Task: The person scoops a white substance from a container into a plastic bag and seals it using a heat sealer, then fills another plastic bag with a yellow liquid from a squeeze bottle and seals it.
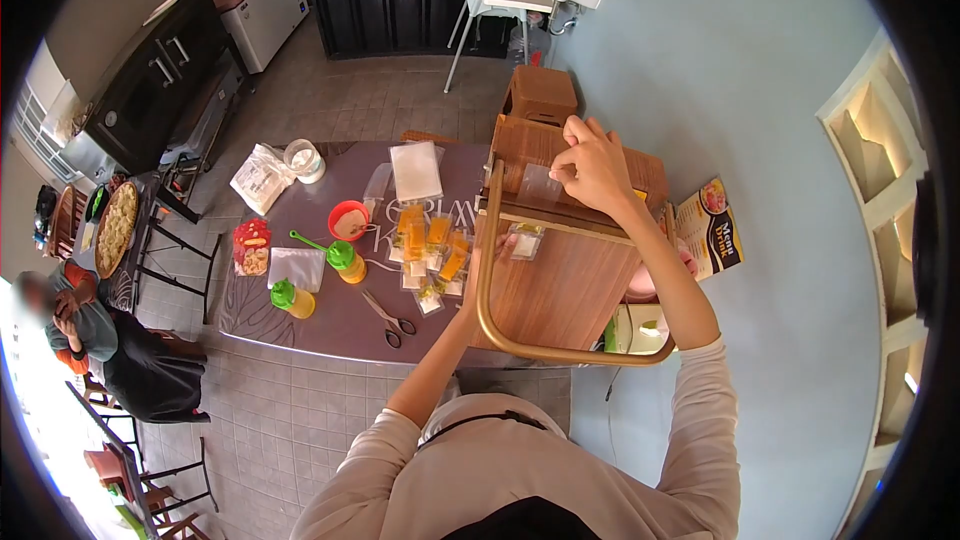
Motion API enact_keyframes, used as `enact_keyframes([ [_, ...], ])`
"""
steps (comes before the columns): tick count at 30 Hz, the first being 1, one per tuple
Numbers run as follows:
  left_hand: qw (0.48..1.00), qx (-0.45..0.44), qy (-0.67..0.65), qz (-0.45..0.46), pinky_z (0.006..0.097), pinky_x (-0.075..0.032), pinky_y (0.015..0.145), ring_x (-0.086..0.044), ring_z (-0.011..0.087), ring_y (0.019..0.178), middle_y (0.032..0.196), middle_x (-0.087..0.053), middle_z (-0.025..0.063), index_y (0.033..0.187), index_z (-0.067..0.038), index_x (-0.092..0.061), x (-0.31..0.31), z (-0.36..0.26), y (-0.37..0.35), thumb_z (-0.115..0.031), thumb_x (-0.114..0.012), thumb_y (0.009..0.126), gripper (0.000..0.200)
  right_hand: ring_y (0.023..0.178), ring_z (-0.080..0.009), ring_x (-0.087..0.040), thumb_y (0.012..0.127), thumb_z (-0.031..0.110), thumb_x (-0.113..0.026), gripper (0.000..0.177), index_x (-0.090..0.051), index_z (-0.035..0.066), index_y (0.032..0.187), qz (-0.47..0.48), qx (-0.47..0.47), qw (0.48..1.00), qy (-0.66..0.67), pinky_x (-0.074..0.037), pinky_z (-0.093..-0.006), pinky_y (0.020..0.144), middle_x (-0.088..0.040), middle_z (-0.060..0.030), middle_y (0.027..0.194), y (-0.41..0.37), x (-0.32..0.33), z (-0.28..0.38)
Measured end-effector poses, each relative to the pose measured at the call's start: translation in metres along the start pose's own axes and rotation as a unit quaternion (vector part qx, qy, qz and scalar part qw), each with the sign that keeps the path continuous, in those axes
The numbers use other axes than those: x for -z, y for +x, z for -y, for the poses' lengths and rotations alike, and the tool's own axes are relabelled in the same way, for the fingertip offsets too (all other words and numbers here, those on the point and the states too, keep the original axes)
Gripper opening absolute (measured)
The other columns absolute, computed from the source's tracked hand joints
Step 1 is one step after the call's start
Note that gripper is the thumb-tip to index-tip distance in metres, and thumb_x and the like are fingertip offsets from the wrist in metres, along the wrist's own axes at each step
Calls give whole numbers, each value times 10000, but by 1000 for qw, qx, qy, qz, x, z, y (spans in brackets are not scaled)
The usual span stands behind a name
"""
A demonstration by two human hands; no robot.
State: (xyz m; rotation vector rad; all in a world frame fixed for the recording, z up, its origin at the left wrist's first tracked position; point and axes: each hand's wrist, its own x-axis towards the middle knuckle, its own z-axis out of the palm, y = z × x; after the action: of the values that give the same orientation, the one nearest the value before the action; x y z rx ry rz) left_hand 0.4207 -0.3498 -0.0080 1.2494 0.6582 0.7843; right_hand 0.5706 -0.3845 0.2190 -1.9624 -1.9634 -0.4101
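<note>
My left hand (504,243), partly hidden behind a gold tubular frame (484,290), grips a small clear packet (525,242) with pale contents. Above it, my right hand (594,168) is closed, its fingertips at a clear plastic piece (540,184) over the wood-grain surface (515,145); whether they pinch it is hard to see. The gold frame loops around a brown wood-grain panel (550,285) in front of me. Just left lies a pile of small packets (430,252) with orange and white contents.
On the dark table (330,330) are scissors (388,318), two green-topped bottles (346,262) (292,299), a red bowl (349,221), a stack of clear bags (416,172) and a white tub (304,161). A menu board (712,228) leans at right. Another person (120,360) is at far left.
</note>
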Motion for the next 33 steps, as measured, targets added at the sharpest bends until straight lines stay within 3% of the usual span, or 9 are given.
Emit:
enact_keyframes([
  [5,999,-5,-32,-13,323,-448,758,-593,206,842,880,-642,159,1014,73,-588,-1,11,3,-417,-540,871,512,844,-181,-438,672,202,-707,81,-690,142,724,35,-23,999,-18,-342,-351,673,-402,3,832,-8,6,2],
  [7,999,-1,-32,-1,317,-448,756,-590,200,837,879,-640,153,1013,74,-587,-1,5,1,-410,-540,874,505,905,-204,-474,733,254,-678,194,-660,140,889,-53,-2,999,-12,-365,-374,743,-452,-17,912,-21,20,14],
  [9,999,2,-32,7,312,-448,754,-587,195,831,878,-639,147,1012,74,-586,0,-6,-4,-403,-541,876,498,878,-228,-504,723,366,-675,348,-618,125,968,-59,5,998,14,-382,-385,705,-489,-55,909,-41,50,33],
  [13,999,1,-46,-3,296,-452,734,-582,176,811,870,-639,139,1004,75,-590,-4,-15,-8,-376,-555,875,470,859,-289,-545,719,537,-625,499,-601,88,937,171,-6,957,235,-413,-400,712,-527,-106,926,-112,70,80],
  [16,998,-11,-56,-8,289,-454,719,-580,161,801,852,-639,132,996,76,-595,0,-3,-5,-366,-566,871,460,783,-279,-565,725,515,-641,474,-609,83,918,218,21,946,239,-447,-364,640,-542,-84,814,-145,44,86],
  [18,998,-13,-54,-18,285,-454,711,-579,153,796,839,-639,127,991,78,-597,1,-2,-1,-361,-569,871,455,707,-266,-582,710,543,-636,474,-630,82,818,388,-46,881,267,-454,-366,607,-553,-61,724,-147,39,84],
  [22,999,-1,-32,-24,250,-449,698,-577,123,796,837,-639,107,983,75,-605,1,-13,-9,-305,-590,868,397,639,-263,-588,720,532,-626,446,-646,87,733,379,-46,896,227,-451,-370,571,-568,-49,648,-152,30,84],
  [30,998,-2,-58,-20,246,-486,682,-588,113,774,841,-640,91,955,70,-613,-2,-22,-11,-263,-601,866,345,585,-311,-595,723,331,-609,273,-695,72,731,410,-69,875,249,-461,-405,554,-609,-133,606,-157,22,81],
  [33,994,27,-101,5,271,-472,799,-583,115,840,892,-634,41,972,-3,-612,-3,-28,-14,-244,-524,909,265,592,-318,-593,702,286,-599,248,-684,55,723,404,-42,880,246,-461,-410,562,-602,-144,605,-158,22,80],
])
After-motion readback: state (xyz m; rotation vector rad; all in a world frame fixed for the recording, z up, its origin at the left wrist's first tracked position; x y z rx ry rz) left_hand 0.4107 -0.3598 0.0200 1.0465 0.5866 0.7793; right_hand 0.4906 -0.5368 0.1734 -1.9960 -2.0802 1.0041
